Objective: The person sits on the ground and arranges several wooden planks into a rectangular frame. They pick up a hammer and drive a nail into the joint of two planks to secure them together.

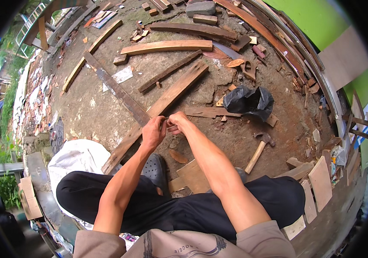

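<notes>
My left hand and my right hand meet in front of me, fingers closed and pinched together. Whatever small thing lies between them is hidden by the fingers. Beneath and beside my left hand runs a long wooden beam, slanting from near my left knee to the far right. A darker, weathered plank reaches that beam from the far left, its end close to my left hand. To the right of my hands, a hammer with a pale wooden handle lies on the dirt.
A black plastic bag sits right of the beam, near a handsaw with a wooden handle. Loose timber and offcuts lie farther off. A white sack is beside my left knee. Boards lean at the right.
</notes>
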Motion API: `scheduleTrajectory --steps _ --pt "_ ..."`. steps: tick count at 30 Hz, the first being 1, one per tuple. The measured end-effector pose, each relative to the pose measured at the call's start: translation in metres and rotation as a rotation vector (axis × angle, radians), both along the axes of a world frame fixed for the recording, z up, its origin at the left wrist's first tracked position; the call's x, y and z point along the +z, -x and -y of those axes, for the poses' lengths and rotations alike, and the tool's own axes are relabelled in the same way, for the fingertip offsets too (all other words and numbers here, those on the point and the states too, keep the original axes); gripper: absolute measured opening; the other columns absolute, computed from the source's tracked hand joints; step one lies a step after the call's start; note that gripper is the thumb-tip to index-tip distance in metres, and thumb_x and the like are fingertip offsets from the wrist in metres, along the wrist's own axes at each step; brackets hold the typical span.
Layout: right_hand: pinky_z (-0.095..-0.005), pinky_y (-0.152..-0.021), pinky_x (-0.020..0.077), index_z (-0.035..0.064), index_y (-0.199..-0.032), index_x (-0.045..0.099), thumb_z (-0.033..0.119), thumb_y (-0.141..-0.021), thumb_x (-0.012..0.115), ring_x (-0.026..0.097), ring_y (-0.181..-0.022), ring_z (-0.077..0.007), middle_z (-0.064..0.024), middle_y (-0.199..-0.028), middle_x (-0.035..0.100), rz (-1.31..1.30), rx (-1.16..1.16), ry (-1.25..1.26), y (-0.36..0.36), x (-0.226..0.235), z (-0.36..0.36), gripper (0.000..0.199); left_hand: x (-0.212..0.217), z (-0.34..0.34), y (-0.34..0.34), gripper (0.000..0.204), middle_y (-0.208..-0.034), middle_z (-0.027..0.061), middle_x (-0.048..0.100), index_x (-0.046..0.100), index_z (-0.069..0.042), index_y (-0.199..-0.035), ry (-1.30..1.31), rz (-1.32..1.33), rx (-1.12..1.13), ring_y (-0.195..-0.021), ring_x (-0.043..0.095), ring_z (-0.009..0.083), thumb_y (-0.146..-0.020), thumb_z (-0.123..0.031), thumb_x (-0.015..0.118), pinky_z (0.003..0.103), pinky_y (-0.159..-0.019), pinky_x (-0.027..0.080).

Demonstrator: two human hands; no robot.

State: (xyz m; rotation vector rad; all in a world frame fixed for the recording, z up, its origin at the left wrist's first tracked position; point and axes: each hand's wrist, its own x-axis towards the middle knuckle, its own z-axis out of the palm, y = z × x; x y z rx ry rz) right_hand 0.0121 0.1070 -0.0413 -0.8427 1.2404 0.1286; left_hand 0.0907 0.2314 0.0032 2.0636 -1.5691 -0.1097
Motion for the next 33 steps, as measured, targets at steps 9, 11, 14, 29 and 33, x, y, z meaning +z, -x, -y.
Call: scheduleTrajectory --steps 9,11,14,29,33 --pt "-0.0418 -0.067 0.0597 0.0031 -0.110 0.067 0.021 -0.089 0.055 0.072 -0.086 -0.0247 -0.0119 -0.103 0.073 -0.187 0.105 0.154 0.023 -0.025 0.017 0.030 -0.018 -0.046 -0.058 0.016 -0.103 0.0094 0.070 0.072 -0.012 -0.102 -0.085 -0.014 0.242 -0.097 0.066 0.0301 -0.092 -0.025 0.068 0.038 -0.083 0.052" --pt "-0.0395 -0.064 0.0591 0.0019 -0.102 0.070 0.020 -0.089 0.055 0.072 -0.078 -0.0232 -0.0113 -0.092 0.074 -0.234 0.063 0.194 0.032 -0.035 0.019 0.027 -0.023 -0.044 -0.055 0.017 -0.104 0.0090 0.071 0.072 -0.012 -0.102 -0.090 -0.055 0.258 -0.098 0.066 0.0300 -0.093 -0.026 0.068 0.038 -0.084 0.052" --pt "-0.0385 -0.061 0.0581 0.0002 -0.096 0.071 0.025 -0.090 0.058 0.071 -0.071 -0.0228 -0.0111 -0.084 0.073 -0.263 0.023 0.243 0.039 -0.043 0.015 0.029 -0.029 -0.041 -0.056 0.020 -0.104 0.0090 0.071 0.073 -0.009 -0.105 -0.098 -0.092 0.308 -0.099 0.066 0.0284 -0.093 -0.025 0.068 0.037 -0.088 0.051" --pt "-0.0417 -0.091 0.0529 -0.0046 -0.106 0.070 0.038 -0.093 0.063 0.069 -0.100 -0.0355 -0.0202 -0.101 0.072 -0.349 0.022 0.459 0.034 -0.045 0.009 0.045 -0.038 -0.046 -0.065 0.012 -0.104 0.0026 0.068 0.071 -0.012 -0.097 -0.021 0.255 0.073 -0.098 0.065 0.0244 -0.087 -0.018 0.072 0.036 -0.082 0.052" --pt "-0.0434 -0.098 0.0504 -0.0040 -0.112 0.069 0.038 -0.093 0.063 0.064 -0.113 -0.0380 -0.0234 -0.117 0.067 -0.337 0.018 0.459 0.041 -0.029 0.007 0.047 -0.039 -0.045 -0.065 0.009 -0.103 0.0016 0.068 0.070 -0.012 -0.093 -0.029 0.289 0.068 -0.096 0.065 0.0234 -0.085 -0.017 0.073 0.035 -0.080 0.052"
